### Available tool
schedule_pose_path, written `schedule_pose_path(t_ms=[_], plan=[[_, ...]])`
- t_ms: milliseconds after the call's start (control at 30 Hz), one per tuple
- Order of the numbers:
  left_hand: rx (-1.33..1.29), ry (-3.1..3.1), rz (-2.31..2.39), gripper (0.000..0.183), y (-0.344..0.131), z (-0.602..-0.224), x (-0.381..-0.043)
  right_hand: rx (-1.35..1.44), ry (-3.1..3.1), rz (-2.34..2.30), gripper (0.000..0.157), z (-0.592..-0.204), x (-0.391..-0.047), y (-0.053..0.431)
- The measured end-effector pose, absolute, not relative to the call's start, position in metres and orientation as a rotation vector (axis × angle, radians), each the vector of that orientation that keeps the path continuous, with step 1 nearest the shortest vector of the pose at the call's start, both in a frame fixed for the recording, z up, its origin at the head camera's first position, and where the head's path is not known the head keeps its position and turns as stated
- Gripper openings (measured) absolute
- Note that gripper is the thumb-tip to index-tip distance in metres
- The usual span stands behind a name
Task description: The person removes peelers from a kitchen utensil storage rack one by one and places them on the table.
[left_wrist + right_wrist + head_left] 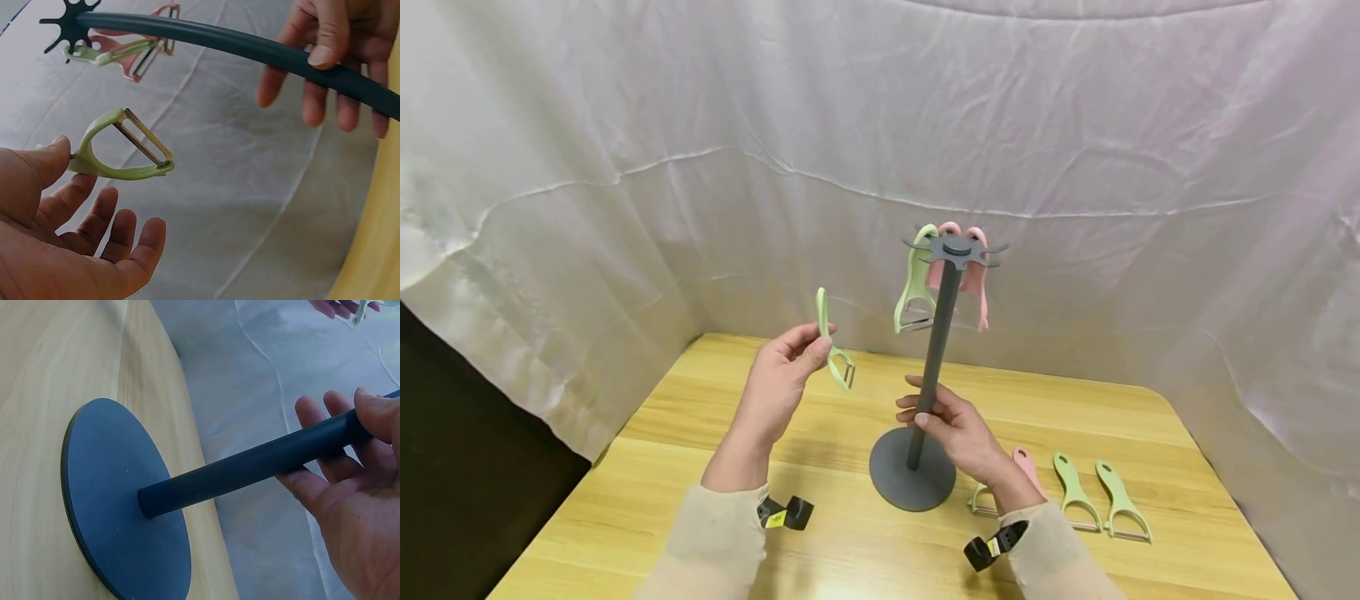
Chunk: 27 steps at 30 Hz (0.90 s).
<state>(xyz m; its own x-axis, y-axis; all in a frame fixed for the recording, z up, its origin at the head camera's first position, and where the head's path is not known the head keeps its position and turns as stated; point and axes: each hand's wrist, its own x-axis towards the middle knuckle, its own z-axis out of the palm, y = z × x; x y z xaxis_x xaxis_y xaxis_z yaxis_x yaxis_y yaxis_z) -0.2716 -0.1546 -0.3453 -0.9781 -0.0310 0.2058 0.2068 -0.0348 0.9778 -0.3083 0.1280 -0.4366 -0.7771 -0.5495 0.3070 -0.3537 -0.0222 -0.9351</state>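
My left hand pinches a green Y-shaped peeler by its handle between thumb and fingers, left of the dark grey stand. In the left wrist view, the peeler's metal blade faces away from the palm, and the other fingers spread below. My right hand holds the pole of the stand low down, thumb on the near side and fingers behind. From the hooked top hang one green peeler and two pink peelers.
The stand's round base rests on the wooden table. To the right lie two green peelers; a pink handle and a green peeler head show partly behind my right wrist. A pale curtain surrounds the table's back and sides.
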Motion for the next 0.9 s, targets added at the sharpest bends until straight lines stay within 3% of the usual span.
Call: schedule_pose_path(t_ms=[500,900], plan=[[-0.125,-2.131,-2.13,0.035,-0.161,-0.382,-0.264,-0.941,2.179,-1.886,0.055,-0.438,-0.307,0.126],[-0.106,-2.121,-2.128,0.034,-0.162,-0.388,-0.262,-0.951,2.146,-1.873,0.058,-0.437,-0.308,0.121]])
